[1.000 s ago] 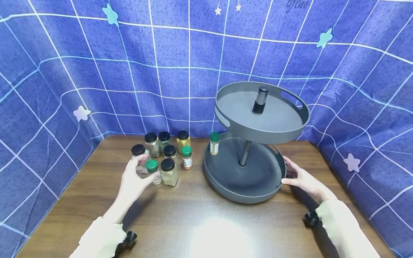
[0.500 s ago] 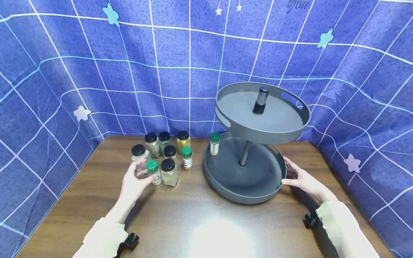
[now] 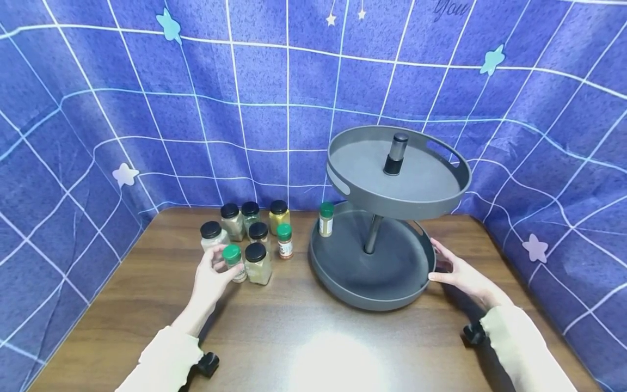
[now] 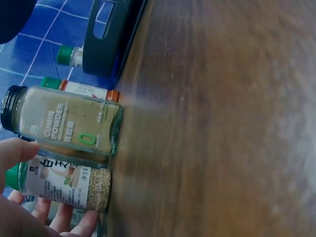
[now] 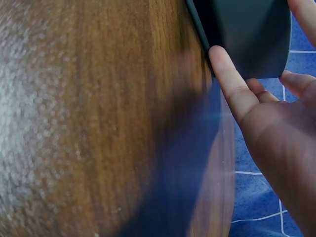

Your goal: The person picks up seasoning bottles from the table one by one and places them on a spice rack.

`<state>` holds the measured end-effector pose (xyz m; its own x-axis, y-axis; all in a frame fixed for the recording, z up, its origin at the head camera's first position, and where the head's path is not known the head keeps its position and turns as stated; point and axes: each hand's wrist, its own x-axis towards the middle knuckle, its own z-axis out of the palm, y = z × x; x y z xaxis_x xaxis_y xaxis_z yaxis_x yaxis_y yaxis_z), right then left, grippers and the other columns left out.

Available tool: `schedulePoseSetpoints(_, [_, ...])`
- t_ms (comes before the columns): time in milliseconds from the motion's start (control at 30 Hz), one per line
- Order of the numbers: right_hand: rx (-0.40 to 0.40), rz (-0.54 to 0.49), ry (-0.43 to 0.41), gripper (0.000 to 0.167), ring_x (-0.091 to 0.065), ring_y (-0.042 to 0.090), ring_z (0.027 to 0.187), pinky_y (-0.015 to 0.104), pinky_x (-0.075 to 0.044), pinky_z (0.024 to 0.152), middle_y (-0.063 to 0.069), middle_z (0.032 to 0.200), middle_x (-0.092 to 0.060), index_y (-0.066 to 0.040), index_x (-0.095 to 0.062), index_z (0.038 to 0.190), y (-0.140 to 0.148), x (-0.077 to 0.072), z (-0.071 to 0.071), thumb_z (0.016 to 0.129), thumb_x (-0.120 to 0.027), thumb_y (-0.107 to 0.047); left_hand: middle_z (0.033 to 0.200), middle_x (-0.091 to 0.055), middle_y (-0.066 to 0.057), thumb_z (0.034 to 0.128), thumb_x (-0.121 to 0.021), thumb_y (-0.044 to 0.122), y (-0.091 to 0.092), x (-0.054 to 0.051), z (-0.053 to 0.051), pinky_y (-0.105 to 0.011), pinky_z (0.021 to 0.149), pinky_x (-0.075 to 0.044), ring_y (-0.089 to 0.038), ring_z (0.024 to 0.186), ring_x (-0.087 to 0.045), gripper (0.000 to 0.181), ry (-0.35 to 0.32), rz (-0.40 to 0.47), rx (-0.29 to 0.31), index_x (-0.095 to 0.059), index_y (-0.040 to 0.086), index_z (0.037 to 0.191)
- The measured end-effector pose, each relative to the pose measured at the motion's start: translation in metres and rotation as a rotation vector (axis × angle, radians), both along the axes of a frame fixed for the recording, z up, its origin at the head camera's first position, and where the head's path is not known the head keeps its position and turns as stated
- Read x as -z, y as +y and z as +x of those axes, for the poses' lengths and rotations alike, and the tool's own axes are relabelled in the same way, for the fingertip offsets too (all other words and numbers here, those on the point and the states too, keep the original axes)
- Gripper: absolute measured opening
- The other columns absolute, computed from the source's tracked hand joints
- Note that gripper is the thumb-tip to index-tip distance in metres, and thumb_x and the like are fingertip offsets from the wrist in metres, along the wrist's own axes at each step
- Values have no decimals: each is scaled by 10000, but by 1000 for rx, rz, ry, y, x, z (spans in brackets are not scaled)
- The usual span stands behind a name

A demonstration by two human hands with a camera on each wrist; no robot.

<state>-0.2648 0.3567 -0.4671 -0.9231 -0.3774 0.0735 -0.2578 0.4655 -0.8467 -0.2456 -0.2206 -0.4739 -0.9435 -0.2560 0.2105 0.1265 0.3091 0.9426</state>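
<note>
My left hand (image 3: 211, 277) curls round a small green-capped seasoning jar (image 4: 59, 182) of pale seeds, thumb on one side and fingers on the other. The jar stands upright on the table. Against its right side is a black-capped cumin powder jar (image 3: 258, 267), labelled in the left wrist view. My right hand (image 3: 462, 277) touches the outer side of the lower tray of a grey two-tier turntable rack (image 3: 367, 296), its fingers spread and fairly straight. In the right wrist view the thumb (image 5: 224, 59) lies along the tray's edge.
Several black-capped jars (image 3: 232, 223) stand behind and left of the left hand. A green-capped jar with red contents (image 3: 284, 242) stands to their right. Another green-capped jar (image 3: 326, 220) sits on the lower tray's left side. A blue grid-patterned cloth (image 3: 245, 109) hangs behind the table.
My left hand has drawn in round the green-capped seasoning jar, its fingers coming away from the black-capped jar behind and closer to the thumb. My right hand stays at the tray.
</note>
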Motion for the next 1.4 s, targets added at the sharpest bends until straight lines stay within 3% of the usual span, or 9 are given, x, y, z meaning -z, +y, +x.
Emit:
schedulePoseSetpoints(133, [3, -3, -12, 870, -369, 434, 1248, 103, -393, 884, 280, 1477, -262, -100, -93, 1517, -1, 1, 0, 868, -672, -121, 1033, -573, 16, 725, -780, -1, 1, 2, -1, -146, 780, -465, -21, 860, -580, 604, 14, 21, -33, -475, 56, 1244])
schedulePoseSetpoints(267, [6, -17, -34, 866, -354, 444, 1260, 114, -393, 888, 269, 1487, -249, -114, -86, 1519, -1, 0, 1, 875, -665, -126, 1067, -595, -50, 722, -775, -21, 1, 3, -1, -141, 782, -465, -68, 879, -572, 604, 40, 32, -49, -471, 50, 1239])
schedulePoseSetpoints(400, [13, -32, -54, 860, -343, 451, 1264, 116, -391, 886, 262, 1493, -239, -123, -82, 1521, -2, -1, 2, 880, -656, -117, 1085, -603, -94, 737, -770, 1, 2, 2, 1, -109, 765, -457, -81, 879, -568, 569, 56, -12, -43, -471, 41, 1219])
schedulePoseSetpoints(633, [23, -18, -54, 865, -353, 440, 1259, 128, -392, 895, 257, 1508, -207, -147, -81, 1524, -2, -1, 2, 880, -659, -133, 1027, -606, -37, 732, -775, 27, 3, 0, 3, -105, 756, -454, -64, 862, -573, 534, 89, -72, -44, -482, 59, 1177])
schedulePoseSetpoints(867, [22, -33, -58, 863, -360, 435, 1244, 121, -387, 886, 278, 1494, -212, -124, -86, 1520, -1, -1, 1, 875, -659, -112, 1065, -625, -112, 738, -776, 24, 4, -4, 3, -120, 770, -465, -79, 869, -574, 536, 35, -64, -37, -491, 54, 1190])
schedulePoseSetpoints(1067, [17, -33, -63, 858, -348, 470, 1252, 113, -387, 877, 287, 1497, -196, -137, -75, 1522, 0, 0, 2, 885, -649, -113, 1081, -618, -158, 735, -767, -10, 8, -16, 8, -248, 817, -491, -151, 891, -566, 542, 14, -69, -44, -489, 14, 1200])
schedulePoseSetpoints(1300, [20, -30, -67, 856, -348, 464, 1255, 105, -387, 871, 274, 1497, -210, -157, -75, 1524, -1, -1, 3, 888, -647, -122, 1082, -611, -124, 741, -773, 21, 3, -10, 4, -125, 780, -444, -28, 847, -561, 546, 1, -72, -44, -482, 47, 1202])
schedulePoseSetpoints(1400, [18, -26, -63, 857, -351, 464, 1256, 111, -391, 872, 275, 1494, -216, -156, -71, 1525, -1, -1, 3, 889, -645, -123, 1072, -600, -106, 737, -772, 22, 1, -10, 3, -139, 786, -442, -6, 837, -556, 549, 15, -71, -38, -479, 51, 1200])
